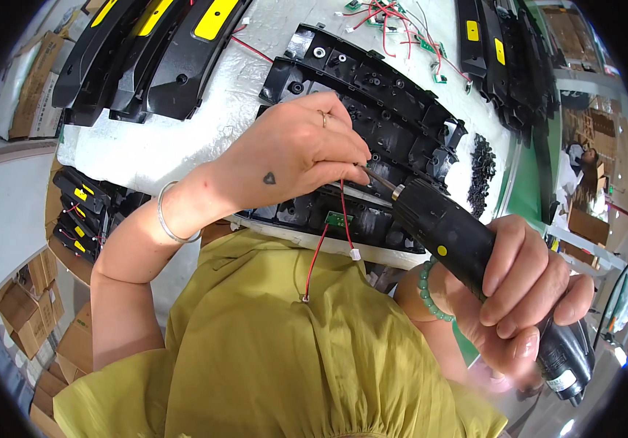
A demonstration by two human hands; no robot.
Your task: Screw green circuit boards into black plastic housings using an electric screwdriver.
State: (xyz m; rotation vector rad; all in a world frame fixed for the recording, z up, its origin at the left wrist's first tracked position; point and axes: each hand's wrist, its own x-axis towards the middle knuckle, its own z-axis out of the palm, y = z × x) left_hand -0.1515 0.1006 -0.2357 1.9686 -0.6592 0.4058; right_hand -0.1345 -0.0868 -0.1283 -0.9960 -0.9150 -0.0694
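Note:
My right hand (522,292) is wrapped round a black electric screwdriver (449,233), which points up and to the left. Its thin metal bit reaches the fingertips of my left hand (299,150). Thumb and fingers of that hand are pinched together at the bit's tip; whatever small piece they hold is too hidden to name. Below them lies the nearest black plastic housing (288,212). A small green circuit board (339,219) sits in it, with red and black wires ending in white connectors (355,254) over the near edge.
More open black housings (372,73) lie in rows beyond my hands. A heap of small black parts (482,175) is at the right. Wired circuit boards (394,18) lie at the back. Black covers with yellow labels (197,62) stand far left, others (485,66) far right.

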